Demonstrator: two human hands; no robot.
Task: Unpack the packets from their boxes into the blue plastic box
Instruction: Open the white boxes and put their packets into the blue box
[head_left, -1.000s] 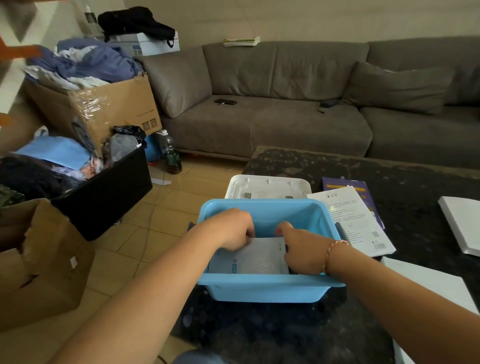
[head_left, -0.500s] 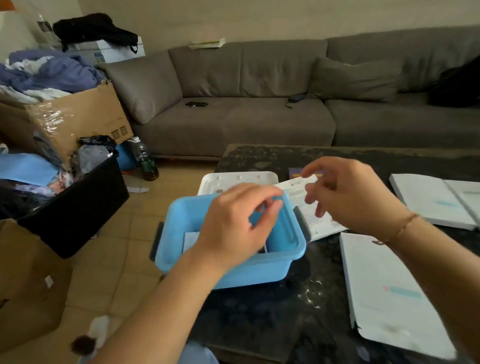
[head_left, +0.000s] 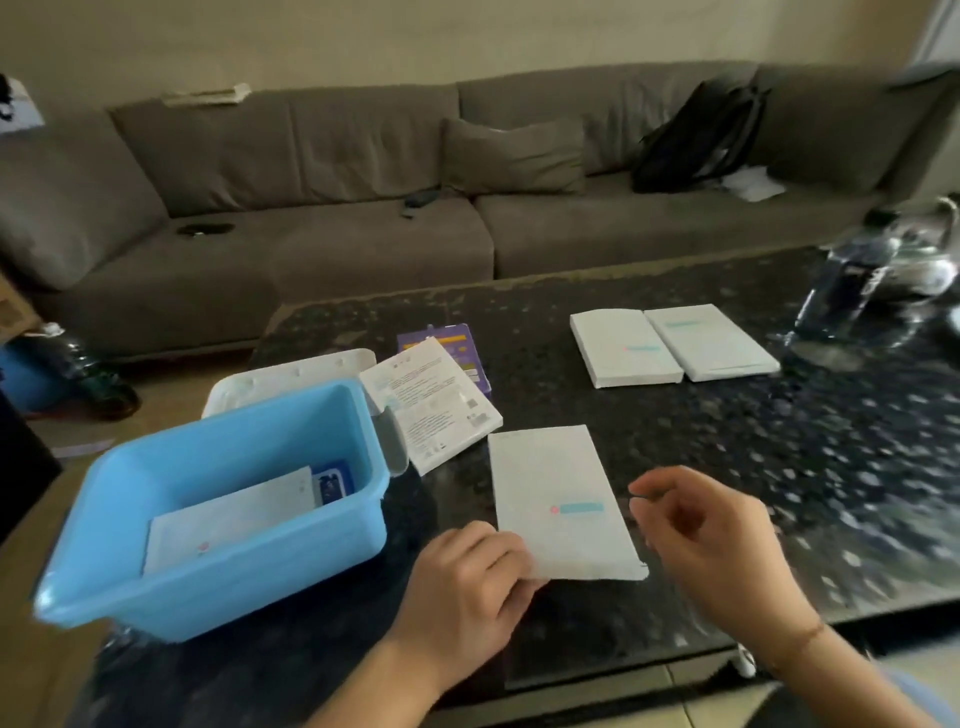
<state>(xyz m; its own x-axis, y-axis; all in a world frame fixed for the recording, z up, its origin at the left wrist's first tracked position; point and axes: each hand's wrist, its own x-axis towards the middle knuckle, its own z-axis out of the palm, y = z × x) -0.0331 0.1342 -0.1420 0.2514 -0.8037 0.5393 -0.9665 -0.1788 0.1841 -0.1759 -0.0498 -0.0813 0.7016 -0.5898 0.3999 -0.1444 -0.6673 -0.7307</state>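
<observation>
blue plastic box (head_left: 291, 540) on table (head_left: 727, 467), left edge – holds one white packet (head_left: 228, 519), blue item (head_left: 332, 480) behind it. three white boxes out on table: nearest box (head_left: 558, 499), two boxes (head_left: 672, 345) side by side further back. left hand (head_left: 470, 577) pinches nearest box's near corner; right hand (head_left: 711, 540) just beside it, fingers loosely curled, holding nothing.

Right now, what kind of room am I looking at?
Most likely a home living room: a long grey sofa with a cushion, a dark speckled coffee table in front of it, and a black backpack left on the seat.
</observation>
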